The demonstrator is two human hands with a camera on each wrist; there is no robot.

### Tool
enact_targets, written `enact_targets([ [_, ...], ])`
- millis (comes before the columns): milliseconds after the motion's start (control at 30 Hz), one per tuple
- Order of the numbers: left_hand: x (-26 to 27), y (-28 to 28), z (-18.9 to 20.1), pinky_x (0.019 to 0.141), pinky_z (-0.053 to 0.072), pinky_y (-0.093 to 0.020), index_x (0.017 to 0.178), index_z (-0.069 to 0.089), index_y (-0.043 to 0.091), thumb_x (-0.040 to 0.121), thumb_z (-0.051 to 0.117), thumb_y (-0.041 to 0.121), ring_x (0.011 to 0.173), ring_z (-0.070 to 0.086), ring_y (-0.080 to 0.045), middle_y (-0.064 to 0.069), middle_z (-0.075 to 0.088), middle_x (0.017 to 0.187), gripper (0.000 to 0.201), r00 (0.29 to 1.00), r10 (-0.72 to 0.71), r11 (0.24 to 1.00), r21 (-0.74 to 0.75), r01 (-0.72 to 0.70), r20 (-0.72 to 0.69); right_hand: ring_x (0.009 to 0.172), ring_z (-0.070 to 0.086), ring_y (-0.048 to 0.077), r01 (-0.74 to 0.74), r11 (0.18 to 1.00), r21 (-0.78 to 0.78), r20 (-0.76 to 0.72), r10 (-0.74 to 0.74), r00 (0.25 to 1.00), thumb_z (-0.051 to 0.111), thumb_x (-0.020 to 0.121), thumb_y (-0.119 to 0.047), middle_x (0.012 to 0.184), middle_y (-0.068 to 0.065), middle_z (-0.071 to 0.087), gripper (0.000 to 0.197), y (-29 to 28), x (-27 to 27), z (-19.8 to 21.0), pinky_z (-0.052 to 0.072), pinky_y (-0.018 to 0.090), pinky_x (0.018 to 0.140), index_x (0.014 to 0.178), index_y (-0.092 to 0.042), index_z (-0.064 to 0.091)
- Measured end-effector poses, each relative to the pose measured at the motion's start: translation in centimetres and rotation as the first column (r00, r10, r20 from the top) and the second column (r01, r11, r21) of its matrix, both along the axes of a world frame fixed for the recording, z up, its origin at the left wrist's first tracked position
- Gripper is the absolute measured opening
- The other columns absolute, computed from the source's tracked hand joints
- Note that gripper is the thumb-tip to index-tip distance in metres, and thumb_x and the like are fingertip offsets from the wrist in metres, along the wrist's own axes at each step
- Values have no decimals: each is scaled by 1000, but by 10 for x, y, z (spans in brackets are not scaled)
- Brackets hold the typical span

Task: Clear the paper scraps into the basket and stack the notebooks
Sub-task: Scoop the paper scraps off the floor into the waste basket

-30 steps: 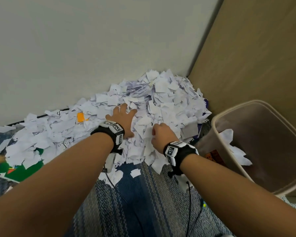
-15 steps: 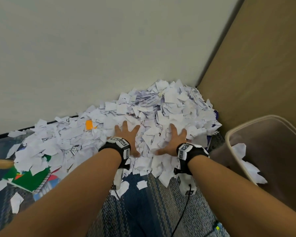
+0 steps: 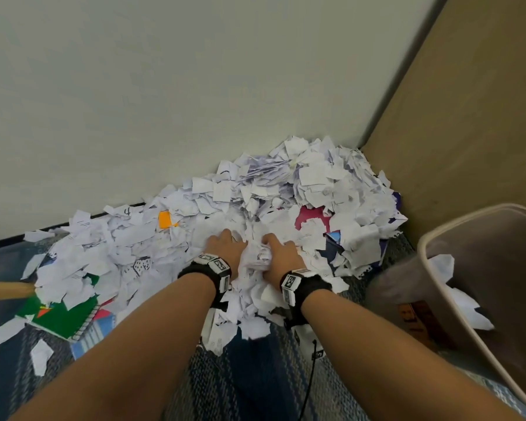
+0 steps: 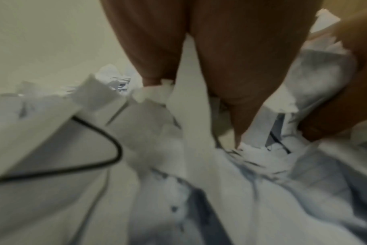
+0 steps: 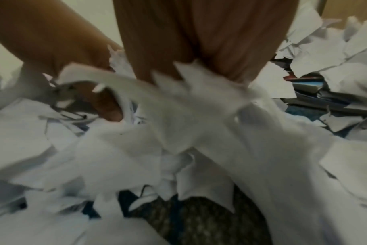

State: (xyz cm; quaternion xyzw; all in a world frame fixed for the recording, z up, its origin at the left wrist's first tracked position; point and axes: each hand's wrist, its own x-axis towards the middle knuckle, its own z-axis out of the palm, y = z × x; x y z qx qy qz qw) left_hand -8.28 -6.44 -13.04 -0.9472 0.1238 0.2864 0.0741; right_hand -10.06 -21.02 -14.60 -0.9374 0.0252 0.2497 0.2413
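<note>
Both hands, left hand [image 3: 225, 249] and right hand [image 3: 281, 256], curl inward on 1 bunched wad of paper scraps [image 3: 255, 259] at the heap's near edge on the floor. Basket [image 3: 480, 268] stands off right, notebooks [image 3: 63, 319] half-buried left. Risk: loose wad sheds over carpet in transit; grip looks shallow.

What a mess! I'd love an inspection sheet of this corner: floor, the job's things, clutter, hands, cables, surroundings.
Surface: blue striped carpet, mostly bare near the person.
Job's things: paper scraps heaped in the corner; basket at right, a few scraps inside; green notebook half buried; pink cover showing through.
Clutter: orange scrap; wooden handle.
Hands: left hand and right hand gather scraps between them.
Cables: black cable hanging from the right wrist.
Surroundings: pale wall; tan panel.
</note>
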Motion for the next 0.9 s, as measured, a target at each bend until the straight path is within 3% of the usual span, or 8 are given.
enact_targets([
  [100, 11, 9, 6, 100, 42, -39, 142, 36, 22, 86, 59, 11, 119, 47, -34, -12, 42, 133, 61, 996, 94, 989, -117, -92, 10, 86, 59, 33, -19, 1000, 12, 61, 18, 998, 60, 85, -16, 103, 16, 57, 44, -4, 5, 5, 40, 28, 66, 125, -24, 45],
  [167, 21, 17, 14, 93, 45, -37, 140, 39, 23, 82, 63, 6, 113, 53, -34, -13, 50, 126, 66, 981, 193, 956, -232, -181, 29, 90, 59, 32, -8, 1000, 9, 99, 7, 995, 59, 87, -18, 99, 14, 61, 35, -8, 11, 14, 41, 28, 66, 121, -20, 51],
  [233, 31, 22, 26, 83, 44, -35, 130, 47, 19, 79, 65, 3, 109, 55, -33, -14, 55, 119, 57, 964, 258, 926, -300, -229, 60, 89, 60, 30, 9, 1000, 22, 136, -11, 991, 59, 87, -17, 96, 12, 65, 29, -12, 19, 25, 45, 29, 67, 116, -18, 55],
  [333, 42, 26, 42, 69, 41, -32, 102, 54, 15, 80, 54, -5, 96, 59, -35, -15, 59, 101, 29, 931, 331, 876, -416, -243, 154, 90, 63, 29, 30, 998, 54, 174, -39, 984, 61, 84, -15, 96, 10, 68, 27, -19, 31, 45, 50, 30, 72, 111, -19, 58],
  [433, 53, 23, 56, 72, 47, -35, 107, 60, 15, 83, 52, -2, 89, 60, -33, -15, 63, 97, 30, 889, 396, 827, -511, -236, 230, 92, 63, 28, 34, 997, 68, 213, -48, 976, 62, 83, -12, 97, 9, 68, 28, -29, 41, 70, 49, 28, 73, 110, -18, 60],
  [533, 63, 13, 80, 71, 48, -34, 114, 61, 19, 84, 55, -2, 87, 59, -33, -14, 62, 97, 37, 863, 410, 795, -580, -179, 296, 94, 62, 29, 33, 996, 84, 265, -54, 963, 62, 82, -11, 98, 10, 68, 28, -41, 50, 97, 48, 27, 74, 109, -18, 61],
  [733, 81, -9, 137, 63, 40, -29, 101, 61, 20, 84, 61, 2, 77, 55, -28, -7, 58, 85, 25, 799, 461, 724, -684, -88, 386, 93, 61, 25, 25, 997, 70, 337, -47, 940, 62, 82, -14, 99, 5, 67, 31, -64, 63, 161, 37, 22, 68, 112, -21, 60],
  [900, 79, -43, 189, 66, 43, -28, 100, 63, 15, 85, 56, 4, 75, 55, -24, -5, 62, 83, 19, 775, 460, 627, -776, 62, 434, 92, 61, 25, 20, 998, 54, 429, -41, 902, 63, 81, -17, 98, 2, 68, 25, -92, 54, 218, 44, 26, 73, 105, -23, 61],
])
